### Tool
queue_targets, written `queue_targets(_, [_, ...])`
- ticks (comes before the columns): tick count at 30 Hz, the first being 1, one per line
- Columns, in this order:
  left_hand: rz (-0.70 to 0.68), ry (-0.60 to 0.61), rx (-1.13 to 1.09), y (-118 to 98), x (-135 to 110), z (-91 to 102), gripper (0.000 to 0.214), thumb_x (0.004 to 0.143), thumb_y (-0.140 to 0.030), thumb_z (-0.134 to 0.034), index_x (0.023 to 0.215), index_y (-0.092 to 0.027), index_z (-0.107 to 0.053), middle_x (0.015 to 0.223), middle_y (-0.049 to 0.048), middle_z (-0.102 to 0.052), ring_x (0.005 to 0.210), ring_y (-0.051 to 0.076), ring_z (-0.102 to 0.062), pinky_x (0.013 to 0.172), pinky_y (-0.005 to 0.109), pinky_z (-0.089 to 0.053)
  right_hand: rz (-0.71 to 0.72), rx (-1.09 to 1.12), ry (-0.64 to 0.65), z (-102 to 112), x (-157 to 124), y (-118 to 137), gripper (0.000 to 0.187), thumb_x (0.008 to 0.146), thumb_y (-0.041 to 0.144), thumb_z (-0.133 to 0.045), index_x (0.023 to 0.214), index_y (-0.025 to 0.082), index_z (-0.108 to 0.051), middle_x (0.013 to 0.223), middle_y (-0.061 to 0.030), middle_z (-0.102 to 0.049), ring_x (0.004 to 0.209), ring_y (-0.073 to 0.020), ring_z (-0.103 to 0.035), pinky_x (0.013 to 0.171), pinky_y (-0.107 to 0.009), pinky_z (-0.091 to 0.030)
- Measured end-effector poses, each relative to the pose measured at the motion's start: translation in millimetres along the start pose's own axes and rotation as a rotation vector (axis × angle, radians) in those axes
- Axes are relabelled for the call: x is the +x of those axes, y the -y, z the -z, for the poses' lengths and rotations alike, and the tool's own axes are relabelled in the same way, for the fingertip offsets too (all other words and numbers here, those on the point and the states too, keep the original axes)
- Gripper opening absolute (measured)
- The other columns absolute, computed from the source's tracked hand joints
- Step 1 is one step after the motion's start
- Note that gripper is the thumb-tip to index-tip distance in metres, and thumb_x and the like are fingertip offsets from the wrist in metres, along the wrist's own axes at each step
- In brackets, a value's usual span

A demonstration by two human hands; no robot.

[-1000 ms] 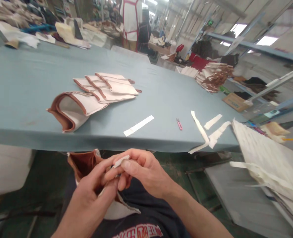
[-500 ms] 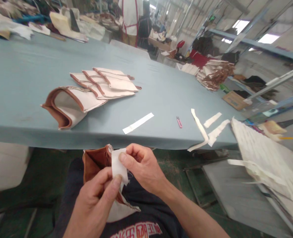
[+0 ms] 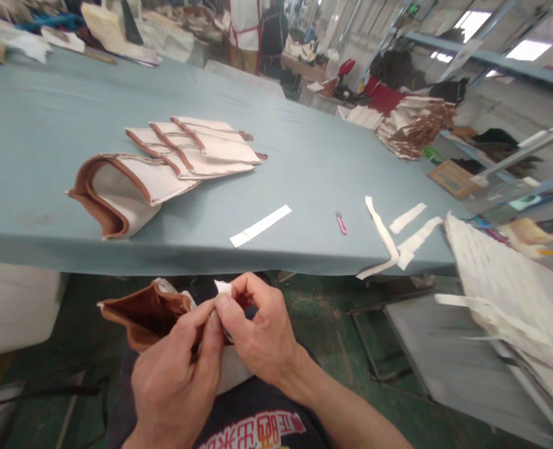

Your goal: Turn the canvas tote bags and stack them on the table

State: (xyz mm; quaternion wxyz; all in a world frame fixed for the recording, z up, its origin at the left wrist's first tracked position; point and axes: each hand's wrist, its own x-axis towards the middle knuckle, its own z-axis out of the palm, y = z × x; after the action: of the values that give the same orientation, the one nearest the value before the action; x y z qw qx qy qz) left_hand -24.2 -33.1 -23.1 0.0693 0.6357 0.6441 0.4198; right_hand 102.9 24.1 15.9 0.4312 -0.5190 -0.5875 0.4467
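My right hand (image 3: 263, 330) pinches a small piece of white tape-like strip (image 3: 222, 287); only its upper corner shows above the fingertips. Thumb and fingers of my left hand (image 3: 177, 358) are pressed together against the right fingertips, and whatever they grip is hidden. A sewn pouch-like piece, brown inside and cream outside (image 3: 140, 312), lies over my lap behind the left hand, its mouth gaping to the left. On the table, a longer white strip (image 3: 261, 226) lies just beyond my hands, with pink-handled thread snips (image 3: 341, 223) to its right.
Several similar cream-and-brown pieces (image 3: 211, 146) lie overlapped on the blue-grey table (image 3: 313, 174). Cream scraps (image 3: 381, 231) lie near its right end. A board with pale material (image 3: 495, 293) leans at the right. Stacked pieces (image 3: 416, 128) and a person in an apron (image 3: 245, 31) are farther back.
The white piece was spread open between both hands; now it is mostly covered by my fingers, which have come together. The pouch's mouth has swung left. The view has shifted slightly.
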Motion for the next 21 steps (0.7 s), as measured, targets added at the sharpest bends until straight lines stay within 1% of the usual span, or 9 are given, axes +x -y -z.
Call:
queue_targets(2, [0.021,0.015,0.01,1,0,-0.3,0.033,0.118,-0.038,-0.055,0.128,-0.021,-0.082,0.11,0.0068,-0.093,0.082,0.024,-0.089,0.079,0.032,-0.058,0.025,-0.001,-0.013,-2,-4,-1,0.021,0.093,0.038,-0.064,0.078,0.023,-0.062,0.072,0.0001,-0.072,0.064,-0.0147,-0.065,0.065,-0.027,-0.052])
queue_targets(4, [0.115,0.032,-0.059,2,1,1.1,0.038,0.117,-0.044,-0.056,0.129,-0.019,-0.083,0.113,0.0086,-0.093,0.086,0.026,-0.089,0.08,0.032,-0.061,0.114,-0.028,-0.006,0,-7,-3,0.021,0.098,0.038,-0.063,0.086,0.021,-0.068,0.081,-0.0028,-0.077,0.071,-0.016,-0.07,0.07,-0.028,-0.054])
queue_targets(6, [0.23,0.082,-0.212,3,4,2.6,0.04,0.111,-0.052,-0.065,0.129,-0.022,-0.084,0.102,0.0054,-0.093,0.078,0.025,-0.087,0.073,0.029,-0.063,0.248,-0.085,0.011,4,-9,-5,0.027,0.105,0.039,-0.057,0.096,0.019,-0.073,0.09,-0.0058,-0.081,0.078,-0.0178,-0.072,0.076,-0.03,-0.056])
queue_targets(9, [0.473,0.15,-0.482,6,10,1.0,0.044,0.094,-0.061,-0.083,0.118,-0.024,-0.089,0.077,0.0002,-0.086,0.063,0.021,-0.079,0.059,0.025,-0.06,0.404,-0.211,0.038,10,-10,-10,0.04,0.115,0.041,-0.045,0.101,0.019,-0.075,0.094,-0.0083,-0.082,0.084,-0.0206,-0.073,0.081,-0.035,-0.056])
queue_targets(12, [0.786,0.137,-0.767,10,17,-5.0,0.048,0.076,-0.065,-0.095,0.097,-0.022,-0.091,0.07,0.001,-0.082,0.058,0.018,-0.072,0.052,0.02,-0.056,0.47,-0.278,0.081,11,-8,-19,0.039,0.116,0.042,-0.045,0.102,0.02,-0.075,0.095,-0.0086,-0.082,0.085,-0.0216,-0.073,0.084,-0.036,-0.057])
queue_targets(14, [0.898,0.129,-0.894,14,18,-8.5,0.055,0.068,-0.068,-0.099,0.092,-0.02,-0.091,0.07,0.0024,-0.081,0.058,0.018,-0.072,0.051,0.021,-0.057,0.407,-0.223,0.06,9,-7,-27,0.029,0.112,0.039,-0.054,0.105,0.021,-0.075,0.094,-0.0072,-0.082,0.083,-0.0203,-0.074,0.081,-0.034,-0.059])
queue_targets(16, [0.94,0.133,-0.947,15,18,-10.0,0.059,0.064,-0.07,-0.1,0.093,-0.02,-0.091,0.069,0.0028,-0.081,0.059,0.02,-0.073,0.053,0.024,-0.061,0.271,-0.127,0.001,6,-7,-34,0.019,0.105,0.038,-0.066,0.108,0.022,-0.075,0.094,-0.0051,-0.083,0.082,-0.019,-0.075,0.079,-0.032,-0.06])
queue_targets(18, [0.955,0.135,-0.967,16,16,-9.7,0.06,0.062,-0.071,-0.102,0.092,-0.02,-0.09,0.067,0.0021,-0.08,0.057,0.02,-0.072,0.051,0.024,-0.06,0.142,-0.055,-0.017,3,-7,-37,0.026,0.096,0.041,-0.078,0.114,0.022,-0.075,0.103,-0.0052,-0.084,0.09,-0.02,-0.077,0.086,-0.033,-0.062])
queue_targets(21, [0.957,0.138,-0.976,15,14,-8.4,0.06,0.06,-0.07,-0.104,0.089,-0.019,-0.089,0.065,0.0013,-0.078,0.054,0.017,-0.069,0.048,0.02,-0.055,0.023,0.055,0.067,-2,-7,-35,0.035,0.092,0.046,-0.083,0.117,0.023,-0.076,0.113,-0.0063,-0.085,0.101,-0.0224,-0.078,0.094,-0.037,-0.062])
